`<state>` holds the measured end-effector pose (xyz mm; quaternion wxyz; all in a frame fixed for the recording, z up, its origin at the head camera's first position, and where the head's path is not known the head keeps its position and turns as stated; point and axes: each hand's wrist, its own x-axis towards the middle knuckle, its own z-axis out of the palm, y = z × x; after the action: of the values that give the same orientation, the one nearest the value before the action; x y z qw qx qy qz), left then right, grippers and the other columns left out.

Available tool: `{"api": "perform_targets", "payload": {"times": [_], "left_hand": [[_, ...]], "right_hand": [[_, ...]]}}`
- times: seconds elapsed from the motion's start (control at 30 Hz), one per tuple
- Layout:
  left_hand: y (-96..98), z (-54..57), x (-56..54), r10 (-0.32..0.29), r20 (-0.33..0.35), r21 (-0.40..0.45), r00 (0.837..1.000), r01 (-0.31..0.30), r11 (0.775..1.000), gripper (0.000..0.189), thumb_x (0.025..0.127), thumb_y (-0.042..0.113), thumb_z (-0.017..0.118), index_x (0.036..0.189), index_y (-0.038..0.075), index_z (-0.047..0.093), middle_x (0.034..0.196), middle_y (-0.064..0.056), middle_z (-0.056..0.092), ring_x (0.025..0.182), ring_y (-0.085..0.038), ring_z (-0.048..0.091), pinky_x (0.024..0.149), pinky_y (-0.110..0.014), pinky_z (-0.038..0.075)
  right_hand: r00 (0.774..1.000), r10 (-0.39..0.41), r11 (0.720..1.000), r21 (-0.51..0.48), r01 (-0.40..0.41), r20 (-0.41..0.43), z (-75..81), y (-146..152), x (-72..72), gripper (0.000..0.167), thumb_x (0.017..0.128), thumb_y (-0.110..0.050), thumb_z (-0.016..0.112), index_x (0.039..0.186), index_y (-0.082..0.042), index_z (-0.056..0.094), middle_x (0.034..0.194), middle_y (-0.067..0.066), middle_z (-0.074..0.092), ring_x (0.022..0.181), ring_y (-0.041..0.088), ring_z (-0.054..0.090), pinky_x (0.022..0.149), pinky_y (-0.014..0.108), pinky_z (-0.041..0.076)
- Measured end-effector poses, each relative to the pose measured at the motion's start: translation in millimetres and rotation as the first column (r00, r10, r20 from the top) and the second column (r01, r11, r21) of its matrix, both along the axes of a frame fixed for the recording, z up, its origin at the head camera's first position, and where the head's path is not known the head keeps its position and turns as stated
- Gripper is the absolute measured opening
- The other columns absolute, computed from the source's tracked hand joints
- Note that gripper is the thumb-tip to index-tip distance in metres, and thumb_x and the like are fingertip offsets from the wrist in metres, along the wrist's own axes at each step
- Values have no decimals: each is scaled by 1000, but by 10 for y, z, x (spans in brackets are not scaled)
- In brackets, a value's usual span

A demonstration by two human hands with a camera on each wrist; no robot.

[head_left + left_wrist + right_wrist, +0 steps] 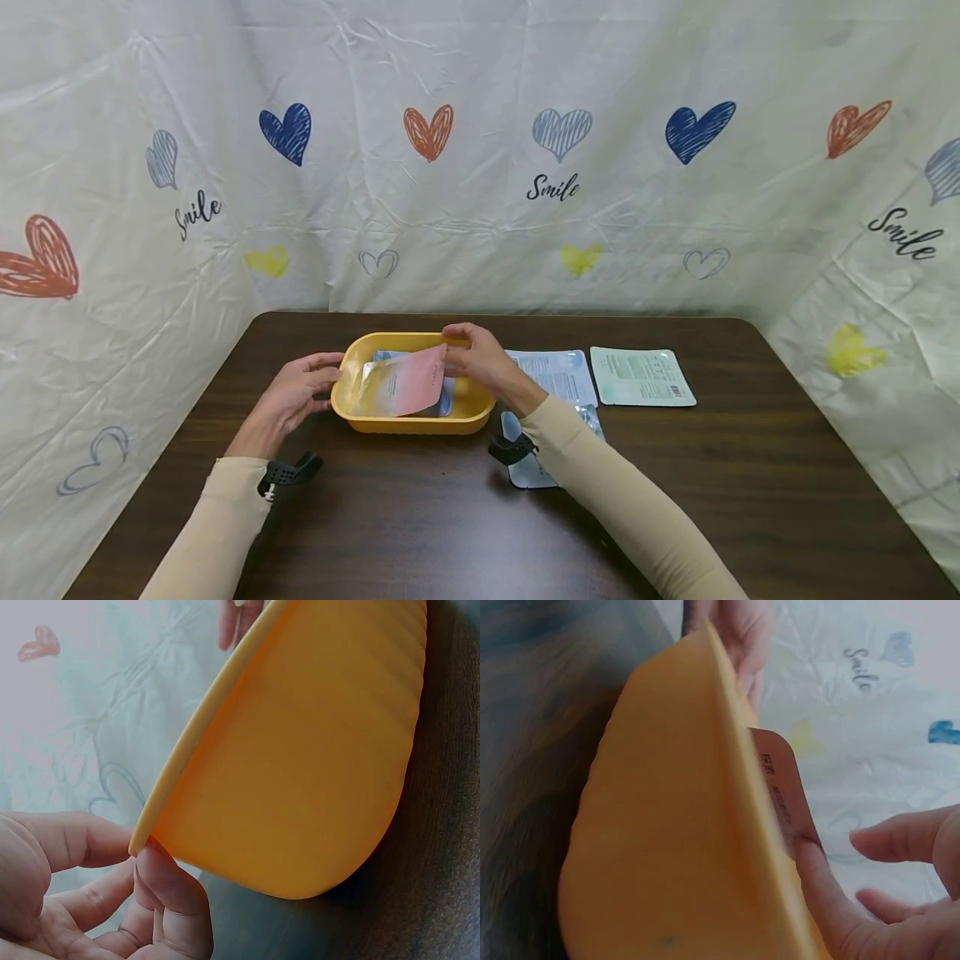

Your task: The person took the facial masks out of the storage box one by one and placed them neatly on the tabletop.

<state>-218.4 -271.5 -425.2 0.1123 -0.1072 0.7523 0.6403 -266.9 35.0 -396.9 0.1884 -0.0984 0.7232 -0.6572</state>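
Observation:
A yellow plastic basket (420,426) stands on the table, left of centre. My left hand (291,393) pinches the rim at its left end, thumb and finger on either side of the rim in the left wrist view. Inside the basket, a pink and yellow face mask packet (408,382) leans on top of a blue packet (447,397), which is partly hidden. My right hand (483,360) is over the basket's right end. In the right wrist view its thumb touches the edge of the pink packet (784,791), and the other fingers are spread apart from it.
Right of the basket lie a blue-and-white packet (558,375) and a pale green packet (642,377). Another light blue packet (530,473) lies partly under the right wrist. A white curtain (480,275) with printed hearts hangs behind the dark wooden table (420,525).

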Motion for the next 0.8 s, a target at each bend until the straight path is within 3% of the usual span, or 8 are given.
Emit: {"api": "perform_targets", "payload": {"times": [0.13, 0.27, 0.47, 0.6, 0.8], "left_hand": [[2, -1, 2, -1, -5, 0, 1000, 1, 1000, 54, 103, 19, 60, 152, 5, 43, 146, -22, 47, 108, -28, 62, 82, -31, 59], [3, 2, 8, -4, -7, -4, 1000, 4, 1000, 54, 103, 19, 60, 152, 5, 43, 146, -22, 47, 107, -28, 62, 81, -31, 58], [-2, -1, 9, -4, -10, -1, 1000, 4, 1000, 54, 103, 19, 60, 152, 5, 43, 147, -22, 47, 109, -29, 62, 82, -32, 58], [0, -3, 9, -3, -12, 0, 1000, 3, 1000, 53, 103, 19, 59, 152, 5, 44, 147, -22, 48, 110, -30, 61, 81, -32, 58], [5, 2, 16, 0, -12, -7, 1000, 0, 1000, 52, 104, 19, 59, 152, 6, 44, 147, -22, 48, 108, -29, 62, 80, -30, 58]], "right_hand": [[999, 11, 1000, -18, -10, 50, 16, -25, 9, 55, 96, 2, 63, 147, 4, 43, 138, 23, 53, 119, 34, 61, 98, 52, 52], [994, 61, 998, 12, -62, 85, 2, -42, 23, 51, 95, 3, 63, 144, 4, 46, 132, 21, 61, 115, 33, 65, 99, 53, 51], [985, 146, 988, 38, -150, 88, -21, -75, 62, 42, 95, 5, 63, 135, 5, 54, 122, 20, 68, 96, 25, 70, 94, 48, 55], [979, 184, 981, 39, -188, 83, -35, -106, 78, 41, 96, 3, 61, 136, 4, 54, 120, 20, 68, 93, 24, 70, 90, 47, 58], [978, 184, 980, 60, -191, 102, -77, -149, 79, 31, 98, 0, 61, 128, 3, 57, 108, 17, 66, 84, 23, 69, 83, 46, 60]]}}
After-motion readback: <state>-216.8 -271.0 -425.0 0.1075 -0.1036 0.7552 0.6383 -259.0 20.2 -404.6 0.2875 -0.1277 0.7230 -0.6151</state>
